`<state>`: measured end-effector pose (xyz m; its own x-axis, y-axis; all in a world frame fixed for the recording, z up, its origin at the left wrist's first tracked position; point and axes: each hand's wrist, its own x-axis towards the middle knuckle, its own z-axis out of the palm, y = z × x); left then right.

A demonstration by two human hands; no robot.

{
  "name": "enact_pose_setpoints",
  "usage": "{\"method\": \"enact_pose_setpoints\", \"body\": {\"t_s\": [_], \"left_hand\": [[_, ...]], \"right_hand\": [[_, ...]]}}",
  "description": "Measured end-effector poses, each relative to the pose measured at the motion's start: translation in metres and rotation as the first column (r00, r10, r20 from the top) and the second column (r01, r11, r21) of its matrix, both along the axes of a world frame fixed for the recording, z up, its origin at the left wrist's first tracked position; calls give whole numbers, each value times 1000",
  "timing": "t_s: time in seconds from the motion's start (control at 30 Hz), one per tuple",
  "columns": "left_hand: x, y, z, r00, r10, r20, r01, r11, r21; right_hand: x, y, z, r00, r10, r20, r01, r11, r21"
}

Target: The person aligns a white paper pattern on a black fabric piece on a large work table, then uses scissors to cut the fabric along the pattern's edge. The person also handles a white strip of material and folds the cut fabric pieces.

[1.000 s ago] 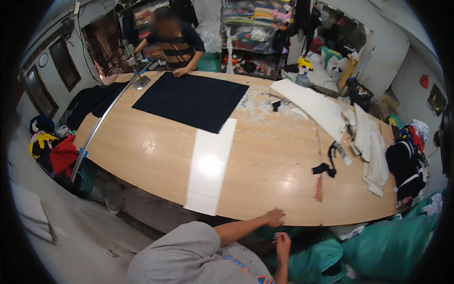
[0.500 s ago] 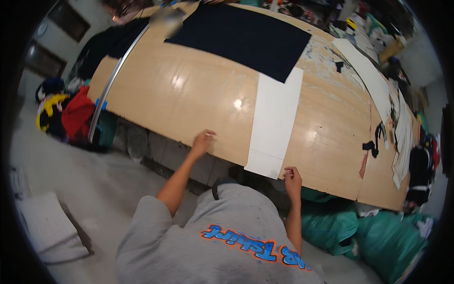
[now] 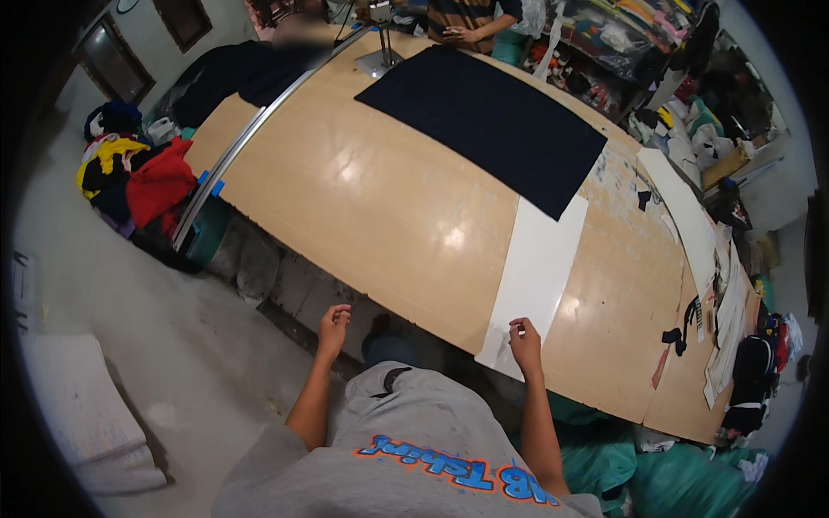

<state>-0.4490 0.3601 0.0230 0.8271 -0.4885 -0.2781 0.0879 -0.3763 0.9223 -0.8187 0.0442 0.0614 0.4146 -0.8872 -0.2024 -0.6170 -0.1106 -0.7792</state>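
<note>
Fingers of the right hand (image 3: pixel 524 341) pinch the near end of the long white sheet (image 3: pixel 537 278), which lies flat on the wooden cutting table (image 3: pixel 363 207), its near end at the table's near edge. Off the table, the left hand (image 3: pixel 333 326) hangs with fingers loosely curled, holding nothing. Beyond, the sheet's far end meets a black fabric panel (image 3: pixel 488 125). At the far edge another person's hands (image 3: pixel 459 34) are clasped.

Both forearms reach forward from the lower edge. The left hand (image 3: pixel 332 324) hangs loosely curled, holding nothing. The right hand (image 3: pixel 523 338) has its fingers pinched together.
</note>
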Motion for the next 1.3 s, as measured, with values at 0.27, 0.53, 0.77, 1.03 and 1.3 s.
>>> {"method": "enact_pose_setpoints", "body": {"t_s": [0.27, 0.53, 0.77, 1.03, 1.3], "left_hand": [[195, -116, 13, 726, -463, 508, 320, 882, 345], [281, -139, -15, 518, -845, 136, 463, 410, 786], [286, -140, -18, 499, -861, 97, 528, 391, 754], [278, -150, -14, 465, -877, 119, 575, 402, 713], [282, -141, -22, 484, -863, 143, 525, 417, 742]], "right_hand": [[124, 25, -23, 985, -172, -29, 168, 981, -93], [218, 84, -26, 917, -348, -193, 257, 888, -382], [242, 100, -20, 869, -365, -335, 221, 891, -397], [238, 63, 12, 913, -381, -145, 270, 832, -484], [318, 93, 397, 811, 425, 402, 227, 404, -886]]}}
